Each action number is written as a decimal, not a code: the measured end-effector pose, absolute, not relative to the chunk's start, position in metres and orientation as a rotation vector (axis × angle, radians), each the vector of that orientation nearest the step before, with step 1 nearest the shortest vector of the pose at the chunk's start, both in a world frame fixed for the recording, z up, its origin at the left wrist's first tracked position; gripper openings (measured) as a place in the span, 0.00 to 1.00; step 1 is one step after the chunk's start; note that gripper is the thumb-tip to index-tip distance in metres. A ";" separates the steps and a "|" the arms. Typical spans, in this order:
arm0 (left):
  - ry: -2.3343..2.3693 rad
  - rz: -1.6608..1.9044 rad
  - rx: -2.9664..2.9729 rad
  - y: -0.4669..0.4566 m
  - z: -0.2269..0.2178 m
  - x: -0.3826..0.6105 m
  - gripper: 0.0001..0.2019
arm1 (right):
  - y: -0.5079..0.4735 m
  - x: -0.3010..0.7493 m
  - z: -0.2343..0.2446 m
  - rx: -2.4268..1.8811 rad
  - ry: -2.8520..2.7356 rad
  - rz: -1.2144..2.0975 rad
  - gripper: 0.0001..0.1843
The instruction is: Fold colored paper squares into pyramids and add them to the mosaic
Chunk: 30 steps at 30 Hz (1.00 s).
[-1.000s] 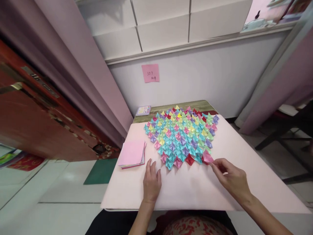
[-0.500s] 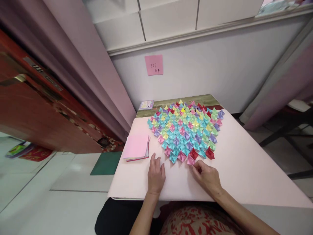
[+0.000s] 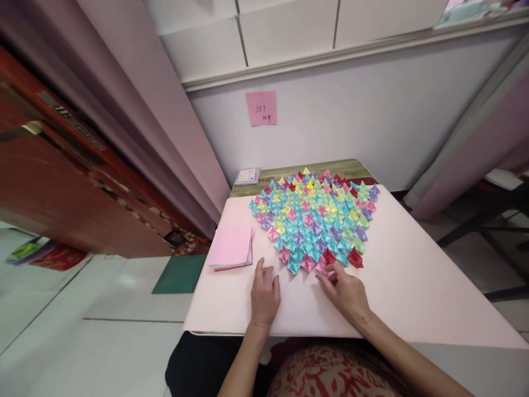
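Right hand at a pink folded piece on the near edge of a broad, closely packed spread

A wide patch of folded paper pieces [image 3: 301, 237] covers the middle of the counter [image 3: 413, 292], in turquoise, green, yellow, purple, pink and red. The bulk of it looks settled: the pieces stand point-up in close, slanting rows that narrow toward the person. The near edge is stepped and uneven, and that is where the handling is going on.

The right hand [image 3: 347, 292] is at this edge, thumb and forefinger beside a pink piece [image 3: 321, 266]. Whether they pinch it or merely touch it, I cannot tell. The pink piece sits in front of a red piece [image 3: 329, 256], with a second pink one to its left; whether it is fully seated among its neighbours is hidden by the fingers. Another red piece [image 3: 355, 257] stands at the near right corner of the patch.

The left hand [image 3: 264, 298] rests on the counter with its fingers loosely bent and nothing in its grasp. Near it, further left, lies a stack of paper sheets [image 3: 230, 246], flat and unfolded, with a pink one on top. How many pieces remain to be placed, if any, the view does not show
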<state>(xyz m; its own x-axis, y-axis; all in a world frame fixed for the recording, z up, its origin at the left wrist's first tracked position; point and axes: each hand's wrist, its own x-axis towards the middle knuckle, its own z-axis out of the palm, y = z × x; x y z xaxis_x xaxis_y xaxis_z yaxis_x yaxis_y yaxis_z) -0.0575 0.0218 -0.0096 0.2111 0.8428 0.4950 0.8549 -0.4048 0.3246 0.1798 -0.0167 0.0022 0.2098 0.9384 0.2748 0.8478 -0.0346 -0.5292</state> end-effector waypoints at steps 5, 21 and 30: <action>-1.668 -1.030 -2.425 0.021 -0.006 -0.059 0.12 | -0.047 0.197 0.001 -1.865 -1.757 0.058 0.23; -1.905 -1.113 -2.022 0.076 0.049 -0.098 0.19 | -0.043 0.208 0.031 -1.568 -1.884 0.024 0.26; -2.285 -0.768 -2.000 0.092 0.040 -0.106 0.13 | -0.038 0.210 0.052 -1.382 -1.904 0.146 0.21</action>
<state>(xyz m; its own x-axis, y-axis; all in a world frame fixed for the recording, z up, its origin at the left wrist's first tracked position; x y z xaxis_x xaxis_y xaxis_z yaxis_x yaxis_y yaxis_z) -0.1056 0.0924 0.0399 -0.1846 0.9293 0.3200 0.9340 0.0645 0.3515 0.2104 -0.0377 0.0520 -0.1208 0.8525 0.5085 0.7653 0.4062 -0.4993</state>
